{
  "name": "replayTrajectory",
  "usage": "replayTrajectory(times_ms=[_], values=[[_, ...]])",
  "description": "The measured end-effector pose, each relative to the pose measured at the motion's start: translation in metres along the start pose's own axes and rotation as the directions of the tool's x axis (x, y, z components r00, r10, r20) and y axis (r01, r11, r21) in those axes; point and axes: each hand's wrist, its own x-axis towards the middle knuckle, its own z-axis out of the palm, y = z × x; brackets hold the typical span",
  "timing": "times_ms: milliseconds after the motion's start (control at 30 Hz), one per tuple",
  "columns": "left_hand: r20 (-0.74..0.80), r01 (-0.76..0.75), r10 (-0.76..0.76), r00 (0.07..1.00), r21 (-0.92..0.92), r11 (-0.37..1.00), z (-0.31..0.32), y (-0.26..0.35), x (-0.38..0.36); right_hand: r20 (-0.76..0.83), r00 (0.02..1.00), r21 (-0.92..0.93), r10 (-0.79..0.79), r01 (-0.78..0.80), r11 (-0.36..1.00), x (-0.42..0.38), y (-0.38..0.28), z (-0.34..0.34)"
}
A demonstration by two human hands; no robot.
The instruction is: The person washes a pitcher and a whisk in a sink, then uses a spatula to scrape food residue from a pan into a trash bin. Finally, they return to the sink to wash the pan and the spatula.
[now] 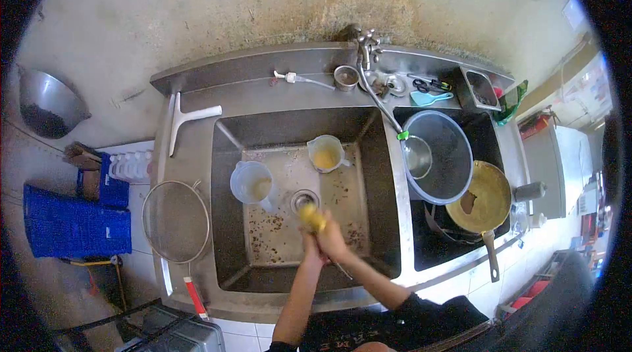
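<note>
Both hands are close together over the front of the sink basin [303, 273]. My right hand [333, 241] is closed around a yellow sponge [313, 218], blurred by motion, near the drain [304, 201]. My left hand [312, 247] is pressed against the right, its fingers closed and partly hidden. A thin metal handle [343, 271] sticks out below the hands toward the lower right; its other end is hidden. Behind the hands stand two translucent measuring jugs, one jug [252, 182] at left and another jug [326, 154] holding yellowish residue. Brown food bits lie on the basin floor.
To the right, a large blue-grey tub [454, 154] and a brass-coloured pan [494, 197] sit in a second sink. A round strainer [176, 222] and white squeegee [191, 115] lie at left. The faucet [367, 46] is at the back, near a turquoise scoop [431, 98].
</note>
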Motion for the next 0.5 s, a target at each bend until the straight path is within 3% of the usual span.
replayTrajectory(times_ms=[33,67,100,133,167,200,233,267,300,333,367,400,433,500], values=[[0.101,-0.386,0.377,0.921,0.098,0.917,-0.033,-0.022,0.051,0.15,0.982,-0.171,-0.119,0.144,0.975,-0.013,0.015,0.004],[0.101,-0.38,0.371,0.923,0.099,0.92,-0.06,-0.042,0.079,0.154,0.975,-0.233,-0.159,0.192,0.953,-0.02,0.024,0.006],[0.121,-0.186,0.202,0.972,-0.13,0.974,-0.085,-0.058,0.097,0.161,0.968,-0.29,-0.195,0.235,0.928,-0.023,0.029,0.007],[0.175,0.026,0.037,0.984,-0.343,0.939,-0.098,-0.065,0.104,0.161,0.97,-0.286,-0.184,0.224,0.932,-0.019,0.035,0.003],[-0.044,0.041,-0.049,0.998,-0.155,0.987,-0.066,-0.052,0.068,0.265,0.963,-0.168,-0.044,0.091,0.981,-0.007,0.042,-0.008],[-0.041,0.037,-0.044,0.998,-0.147,0.988,-0.089,-0.052,0.096,0.38,0.922,-0.065,0.071,-0.051,0.997,0.012,0.049,-0.019],[0.536,0.056,0.114,0.837,-0.291,0.955,-0.124,-0.053,0.13,0.104,0.993,-0.053,0.053,-0.048,0.997,0.032,0.058,-0.028],[0.874,0.159,0.316,0.369,-0.394,0.905,-0.158,-0.06,0.159,-0.174,0.984,-0.044,0.042,-0.05,0.998,0.054,0.07,-0.039],[0.87,0.158,0.319,0.377,-0.4,0.903,-0.151,-0.051,0.159,-0.279,0.958,-0.096,-0.073,0.047,0.994,0.09,0.087,-0.058],[0.223,-0.022,0.134,0.966,-0.444,0.896,-0.138,-0.034,0.156,-0.402,0.912,-0.151,-0.079,0.019,0.988,0.121,0.097,-0.07],[-0.626,-0.168,-0.08,0.776,-0.327,0.93,-0.127,-0.019,0.148,-0.36,0.929,-0.222,-0.089,0.007,0.975,0.148,0.106,-0.077],[-0.636,-0.175,-0.071,0.768,-0.316,0.933,-0.141,-0.019,0.158,-0.32,0.942,-0.29,-0.099,0.002,0.957,0.167,0.109,-0.079],[-0.608,-0.136,0.017,0.794,-0.15,0.979,-0.163,-0.025,0.178,-0.32,0.943,-0.279,-0.095,0.002,0.96,0.181,0.127,-0.068],[-0.539,-0.095,0.134,0.831,0.1,0.99,-0.184,-0.029,0.203,-0.346,0.856,0.05,-0.385,0.426,0.903,0.216,0.169,-0.044]])
